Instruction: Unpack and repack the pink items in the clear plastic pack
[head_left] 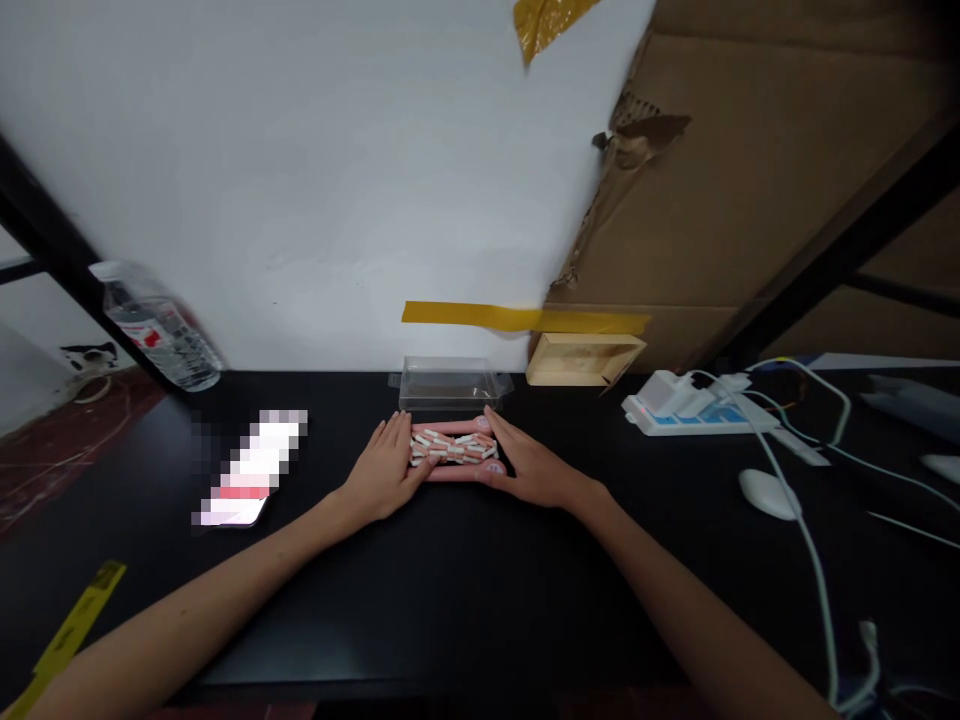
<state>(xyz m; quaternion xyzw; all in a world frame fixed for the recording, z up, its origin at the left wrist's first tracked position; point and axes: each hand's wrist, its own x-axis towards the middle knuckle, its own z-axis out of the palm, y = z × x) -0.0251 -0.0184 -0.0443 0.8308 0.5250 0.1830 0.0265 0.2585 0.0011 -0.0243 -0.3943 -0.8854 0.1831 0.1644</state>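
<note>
Two pink bars [453,427] lie roughly parallel on the black table, with a pile of small pink and white pieces [454,448] between them. My left hand [385,466] touches the left end of this group, its thumb by the small pieces. At the right end, my right hand [527,466] has its fingers at the upper bar and its thumb on the lower one. Both hands grip the group from its two sides. Just behind it sits a clear plastic tray [448,385]. The bars' far ends are partly hidden by my fingers.
A blurred-out phone [259,465] lies at left, below a water bottle [165,335]. An open wooden box [581,358] leans at the back wall. On the right are a power strip [690,412] with cables and a white mouse [768,494].
</note>
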